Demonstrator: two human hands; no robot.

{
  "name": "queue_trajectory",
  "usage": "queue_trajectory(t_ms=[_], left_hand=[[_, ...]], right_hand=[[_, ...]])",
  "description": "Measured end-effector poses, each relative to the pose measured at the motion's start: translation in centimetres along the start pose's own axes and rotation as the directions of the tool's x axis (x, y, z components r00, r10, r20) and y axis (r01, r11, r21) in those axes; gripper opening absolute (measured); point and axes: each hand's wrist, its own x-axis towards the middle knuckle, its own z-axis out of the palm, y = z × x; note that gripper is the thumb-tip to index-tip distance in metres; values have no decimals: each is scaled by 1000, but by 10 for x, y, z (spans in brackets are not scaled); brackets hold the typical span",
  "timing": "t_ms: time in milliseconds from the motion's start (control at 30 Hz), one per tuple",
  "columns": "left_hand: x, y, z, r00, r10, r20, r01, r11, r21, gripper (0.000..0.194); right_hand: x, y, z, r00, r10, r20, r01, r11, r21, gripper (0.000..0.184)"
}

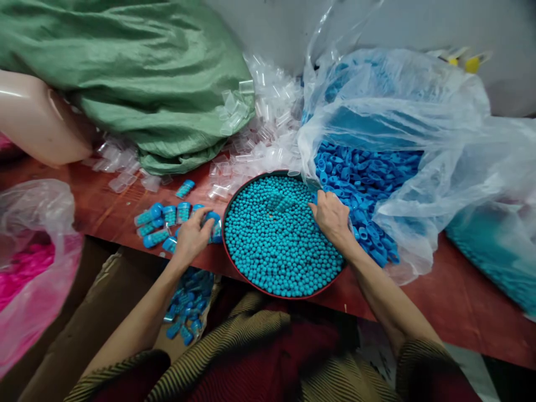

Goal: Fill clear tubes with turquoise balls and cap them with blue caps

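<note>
At the far left, pink pieces (30, 268) fill a plastic bag (54, 204). On the counter (481, 304), capped tubes (156, 238) of beads lie grouped; the left hand (193, 234) is over them, thumb and forefinger parted near one, its grip unclear. Next, a round pan (288, 296) holds turquoise beads (280, 248). The right hand (332, 216), fingers bent, is at its right edge, hold indistinct, beside blue caps (366, 173) spilling from a clear bag (452, 151).

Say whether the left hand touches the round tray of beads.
Apart: the head view shows a blue-capped tube between the left hand and the round tray.
</note>
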Motion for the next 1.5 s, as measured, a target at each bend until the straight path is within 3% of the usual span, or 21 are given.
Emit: queue_trajectory(t_ms=[67,167,267,433,567,700,933,1033,1100,1167,1267,1367,1500], left_hand=[[1,-4,-4,994,10,-110,16,973,232,36],[0,14,8,976,152,-158,-95,943,320,31],[2,50,36,955,294,-43,-278,934,227,27],[14,100,85,946,283,158,-297,951,79,29],[29,114,106,936,225,271,-254,964,75,36],[37,116,116,933,168,319,-218,967,129,32],[39,114,124,923,185,336,-224,971,80,23],[43,108,119,915,227,334,-235,972,-17,19],[45,103,113,912,260,318,-229,964,-133,15],[45,100,109,911,288,296,-204,937,-284,14],[41,98,107,900,308,308,-122,857,-500,16],[33,99,106,872,310,378,-4,779,-627,22],[22,103,101,846,280,454,126,723,-679,38]], right_hand=[[8,9,7,999,-23,29,25,998,-61,24],[13,8,12,991,-67,119,81,991,-111,19],[15,4,14,980,-75,183,101,985,-140,24],[24,7,17,987,-91,136,106,988,-113,28],[30,4,24,966,-252,53,249,967,54,31],[33,-1,35,927,-364,92,339,917,211,30],[21,4,33,891,-405,203,372,910,182,25],[18,10,27,902,-377,212,345,923,172,24],[17,11,24,926,-334,175,281,921,269,26],[18,8,20,942,-314,117,232,864,447,29],[17,-4,15,935,-349,63,221,712,666,34],[12,-16,10,931,-363,36,223,644,732,36],[7,-17,5,920,-392,21,236,596,768,34]])
